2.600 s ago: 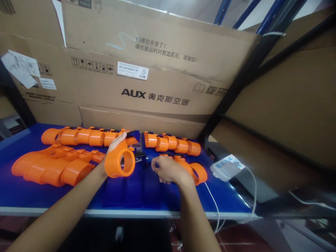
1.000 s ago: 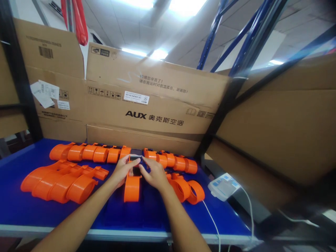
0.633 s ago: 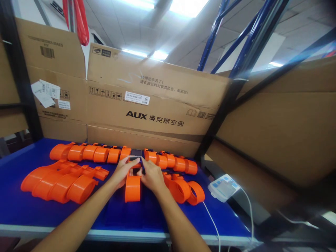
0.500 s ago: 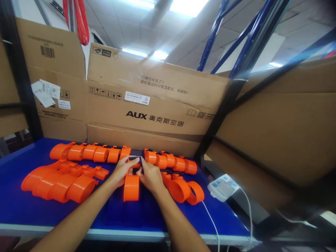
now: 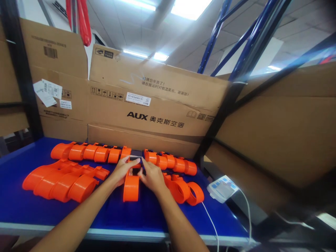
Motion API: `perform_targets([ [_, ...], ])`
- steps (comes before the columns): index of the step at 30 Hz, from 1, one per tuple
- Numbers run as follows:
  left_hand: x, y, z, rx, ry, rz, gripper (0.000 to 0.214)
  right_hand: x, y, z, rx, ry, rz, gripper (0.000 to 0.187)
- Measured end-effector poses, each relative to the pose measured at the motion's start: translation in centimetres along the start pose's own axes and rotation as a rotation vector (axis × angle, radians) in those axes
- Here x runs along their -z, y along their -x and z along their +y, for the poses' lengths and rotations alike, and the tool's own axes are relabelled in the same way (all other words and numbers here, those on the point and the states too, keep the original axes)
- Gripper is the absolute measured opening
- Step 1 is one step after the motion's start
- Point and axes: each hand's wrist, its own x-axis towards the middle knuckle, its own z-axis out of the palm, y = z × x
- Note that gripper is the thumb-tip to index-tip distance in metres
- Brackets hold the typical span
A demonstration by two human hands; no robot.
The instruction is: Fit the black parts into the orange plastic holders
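An orange plastic band (image 5: 131,188) with a small dark module at its far end lies on the blue table (image 5: 31,210), straight in front of me. My left hand (image 5: 123,170) and my right hand (image 5: 151,176) meet at that far end, fingers pinched on the dark piece from both sides. Two more orange bands (image 5: 187,190) lie just right of my right hand. A row of orange bands (image 5: 90,153) runs along the back on the left, and another row (image 5: 170,162) on the right, with a small dark device (image 5: 136,153) between them.
A pile of orange bands (image 5: 61,180) lies at the left. A white controller (image 5: 222,188) with a white cable (image 5: 210,224) sits at the table's right edge. Big AUX cardboard boxes (image 5: 147,105) stand behind the table. Dark and blue rack posts (image 5: 223,101) rise at the right.
My left hand has set the orange band down on the table. Both hands came together at its far end and have stayed there. The view has tilted upward.
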Motion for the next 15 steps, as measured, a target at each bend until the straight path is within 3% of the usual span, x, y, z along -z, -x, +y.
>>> perform_targets([
  [7, -0.06, 0.04, -0.56, -0.067, -0.117, -0.015, 0.043, 0.85, 0.00, 0.95, -0.012, -0.184, 0.095, 0.037],
  [15, 0.10, -0.13, -0.70, -0.145, -0.188, -0.020, 0.039, -0.12, -0.02, 0.50, -0.129, -0.364, 0.139, 0.035],
])
